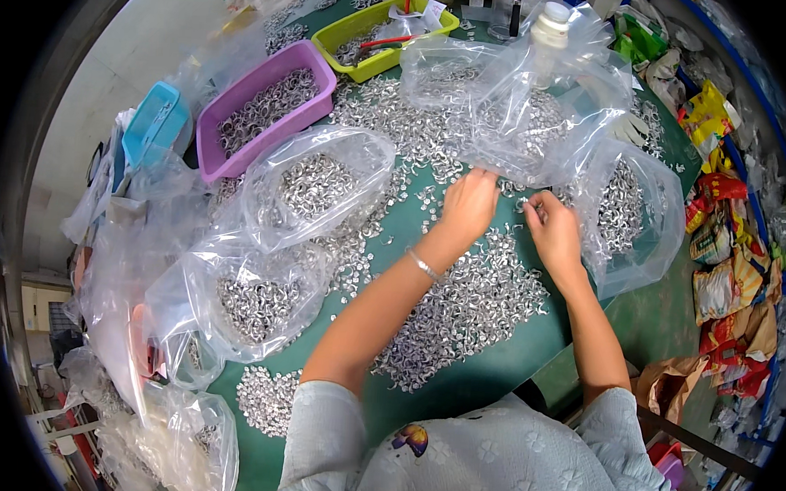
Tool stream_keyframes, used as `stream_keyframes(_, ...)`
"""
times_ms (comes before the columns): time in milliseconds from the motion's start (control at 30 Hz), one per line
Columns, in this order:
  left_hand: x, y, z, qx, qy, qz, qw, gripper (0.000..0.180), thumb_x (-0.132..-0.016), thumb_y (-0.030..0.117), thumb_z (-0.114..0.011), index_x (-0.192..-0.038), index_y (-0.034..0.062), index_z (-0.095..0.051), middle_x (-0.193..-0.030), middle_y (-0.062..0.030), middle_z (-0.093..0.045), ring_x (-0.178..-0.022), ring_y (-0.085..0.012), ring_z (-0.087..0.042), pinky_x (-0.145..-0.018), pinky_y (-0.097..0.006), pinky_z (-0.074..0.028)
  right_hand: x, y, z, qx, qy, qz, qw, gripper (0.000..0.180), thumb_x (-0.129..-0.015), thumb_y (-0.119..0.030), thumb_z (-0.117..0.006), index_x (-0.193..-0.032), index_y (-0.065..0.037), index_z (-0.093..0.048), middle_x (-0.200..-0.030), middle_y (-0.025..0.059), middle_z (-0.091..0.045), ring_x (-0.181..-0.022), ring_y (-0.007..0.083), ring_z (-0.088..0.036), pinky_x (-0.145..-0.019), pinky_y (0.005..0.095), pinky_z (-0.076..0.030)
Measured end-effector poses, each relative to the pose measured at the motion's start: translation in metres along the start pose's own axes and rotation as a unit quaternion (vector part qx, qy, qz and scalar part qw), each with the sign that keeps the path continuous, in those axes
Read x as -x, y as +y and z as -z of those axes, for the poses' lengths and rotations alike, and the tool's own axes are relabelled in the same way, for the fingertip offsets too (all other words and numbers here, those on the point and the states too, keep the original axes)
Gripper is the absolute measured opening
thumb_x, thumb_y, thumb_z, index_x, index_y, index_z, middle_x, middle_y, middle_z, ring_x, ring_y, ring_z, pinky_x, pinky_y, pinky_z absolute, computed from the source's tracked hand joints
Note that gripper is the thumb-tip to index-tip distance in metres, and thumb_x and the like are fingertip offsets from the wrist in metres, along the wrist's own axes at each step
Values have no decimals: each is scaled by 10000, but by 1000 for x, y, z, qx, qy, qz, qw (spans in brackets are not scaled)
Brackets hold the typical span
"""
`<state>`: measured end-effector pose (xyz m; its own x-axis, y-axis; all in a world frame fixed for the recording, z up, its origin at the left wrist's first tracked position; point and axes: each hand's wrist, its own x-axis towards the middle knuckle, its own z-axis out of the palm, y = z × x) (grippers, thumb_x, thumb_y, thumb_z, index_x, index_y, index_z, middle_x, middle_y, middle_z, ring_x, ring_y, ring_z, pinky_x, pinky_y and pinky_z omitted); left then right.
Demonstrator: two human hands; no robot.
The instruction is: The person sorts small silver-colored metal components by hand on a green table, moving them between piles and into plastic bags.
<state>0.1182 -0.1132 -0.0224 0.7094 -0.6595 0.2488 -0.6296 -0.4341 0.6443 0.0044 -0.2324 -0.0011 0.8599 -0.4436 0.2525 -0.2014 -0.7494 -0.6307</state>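
My left hand [472,203] reaches over the far end of a loose pile of small curved silver metal pieces [460,314]. Its fingers are drawn together beside the near edge of a clear plastic bag [501,169], and their tips are hidden, so what they hold cannot be made out. Just to its right, my right hand [554,231] pinches a small silver metal piece [523,204] between thumb and fingers. Close by that hand stands an open clear bag [621,207] partly filled with similar pieces.
Left of my arm lie two open clear bags of pieces, one farther [317,185], one nearer [259,305]. Beyond are a purple basin [209,137], a yellow-green basin [323,41] and a blue tray [157,117]. A white bottle [552,26] stands at the back. Crumpled packaging [715,295] lines the right.
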Motion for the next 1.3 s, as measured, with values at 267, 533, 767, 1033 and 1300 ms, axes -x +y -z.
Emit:
stream_keyframes(267, 77, 35, 46, 464, -267, 237, 811, 400, -945, 446, -438, -794, 83, -515, -609, 48, -404, -509, -44, -366, -442, -186, -290, 43, -32, 22, -283, -193, -58, 938, 131, -802, -130, -670, -828, -15, -614, -658, -30, -532, -621, 35, -425, -551, 212, -353)
stream_keyframes(533, 145, 40, 76, 316, -44, 76, 945, 240, -892, 219, -567, -878, -17, -611, -698, -130, -589, -612, -217, -528, -592, -329, -435, 64, -81, 24, -271, -266, -48, 924, 149, -800, -51, -651, -934, -1, -610, -641, -14, -505, -628, 68, -474, -591, 220, -396)
stream_keyframes(767, 281, 27, 153, 165, 303, 208, 915, 231, -924, 220, -527, -953, 24, -645, -651, -32, -581, -542, -136, -483, -521, -290, -413, 89, -57, 15, -605, -331, -258, 677, 252, -971, -167, -435, -1130, 16, -504, -584, -23, -333, -397, 46, -290, -334, 183, -229)
stream_keyframes(1033, 443, 1, 261, 495, 743, 200, 403, 181, -937, 98, -455, -1040, -39, -511, -624, 36, -314, -506, -60, -284, -402, -198, -219, 95, -50, 6, -678, -343, -314, 570, 249, -967, -98, -402, -1165, 33, -475, -670, 20, -355, -434, 79, -323, -332, 201, -278)
stream_keyframes(1300, 356, 61, 187, 671, 484, 279, 488, 339, -919, 106, -487, -1236, -10, -464, -719, 55, -444, -621, -39, -426, -512, -176, -368, 111, -69, 4, -738, -331, -351, 471, 277, -868, -4, -472, -1139, 48, -496, -818, 58, -453, -728, 156, -410, -634, 260, -372)
